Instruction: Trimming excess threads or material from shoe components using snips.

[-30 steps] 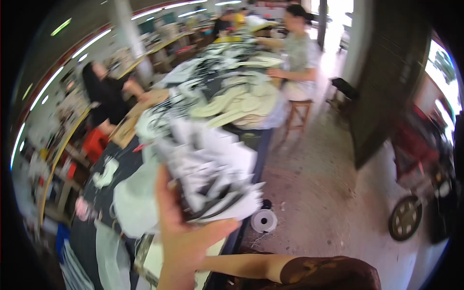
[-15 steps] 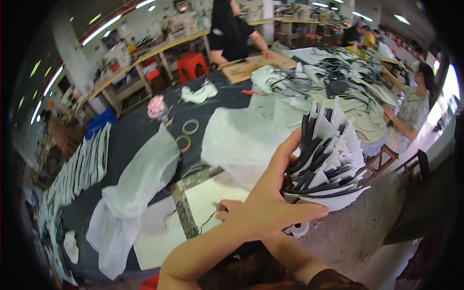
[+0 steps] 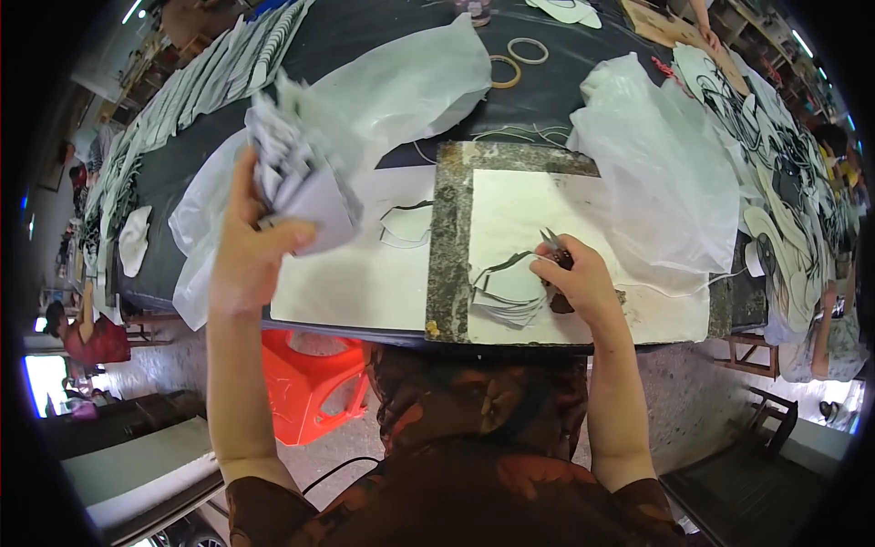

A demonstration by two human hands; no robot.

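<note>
My left hand (image 3: pixel 246 251) is raised over the left part of the table, fingers wrapped round a thick bundle of cut white and dark pieces (image 3: pixel 305 182), blurred by motion. My right hand (image 3: pixel 581 278) is closed on a pair of small scissors (image 3: pixel 550 242), blades pointing up and away from me. Beside its fingertips lies a small fanned stack of white pieces (image 3: pixel 507 305) with dark edges. To the left, a thin white piece with a dark edge (image 3: pixel 406 226) rests on a white sheet (image 3: pixel 355 292).
A stone-like slab (image 3: pixel 447 246) bears another white sheet (image 3: pixel 602 214). Translucent plastic bags (image 3: pixel 401 87) (image 3: pixel 656 173) lie left and right. Two tape rings (image 3: pixel 528 50) are farther back. Strips (image 3: pixel 228 68) and cut pieces (image 3: pixel 766 164) crowd the sides. A red stool (image 3: pixel 305 392) stands below the table edge.
My left hand has swung the bundle from the far right to the left side. The view has turned down toward the table, and my right hand with the scissors now shows fully.
</note>
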